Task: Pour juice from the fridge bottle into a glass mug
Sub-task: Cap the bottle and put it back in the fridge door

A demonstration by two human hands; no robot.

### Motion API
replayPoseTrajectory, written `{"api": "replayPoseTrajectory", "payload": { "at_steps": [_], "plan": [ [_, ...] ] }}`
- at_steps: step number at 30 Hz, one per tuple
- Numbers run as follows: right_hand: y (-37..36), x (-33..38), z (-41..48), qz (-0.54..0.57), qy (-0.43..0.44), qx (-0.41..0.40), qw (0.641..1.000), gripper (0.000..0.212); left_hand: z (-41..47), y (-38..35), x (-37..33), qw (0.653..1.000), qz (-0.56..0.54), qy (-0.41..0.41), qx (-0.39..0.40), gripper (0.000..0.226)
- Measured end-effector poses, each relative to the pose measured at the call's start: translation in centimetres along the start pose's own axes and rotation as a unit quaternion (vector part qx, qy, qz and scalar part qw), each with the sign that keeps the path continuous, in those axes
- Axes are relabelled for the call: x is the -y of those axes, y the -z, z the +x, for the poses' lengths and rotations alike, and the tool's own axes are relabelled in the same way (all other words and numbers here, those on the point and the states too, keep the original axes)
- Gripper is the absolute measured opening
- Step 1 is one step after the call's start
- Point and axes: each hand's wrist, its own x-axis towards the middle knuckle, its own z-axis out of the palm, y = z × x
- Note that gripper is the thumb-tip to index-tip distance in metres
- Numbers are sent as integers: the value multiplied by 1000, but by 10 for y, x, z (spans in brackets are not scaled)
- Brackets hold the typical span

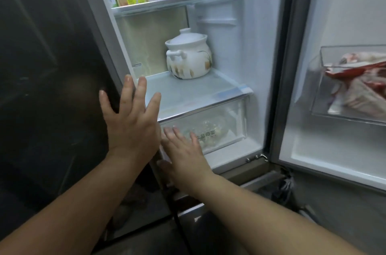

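- Left grip [131, 121], released and spread, sits at the edge of the shut door [52, 87], likely to pull it open.
- Right grip [183, 152], also released, hovers before the drawer [225, 129]; no bottle shows.

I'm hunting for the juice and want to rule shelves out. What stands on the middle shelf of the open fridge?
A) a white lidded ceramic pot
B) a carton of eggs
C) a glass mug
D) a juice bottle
A: a white lidded ceramic pot is the only thing standing on the middle shelf, just above the clear drawer.
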Motion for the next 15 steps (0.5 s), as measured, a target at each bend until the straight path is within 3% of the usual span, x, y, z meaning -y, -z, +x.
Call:
{"api": "replayPoseTrajectory", "payload": {
  "at_steps": [5,10,15],
  "plan": [
    [104,-40,-56,-119,-18,-195,973,62,33,56,-82,993,-114,-7,-19,52],
    [248,-83,-149,-267,-37,-384,883,50,66,130,-204,968,-244,-4,-60,57],
    [349,-137,-230,-372,-177,-389,824,53,87,191,-312,942,-326,-73,-40,61]
  ]
}}
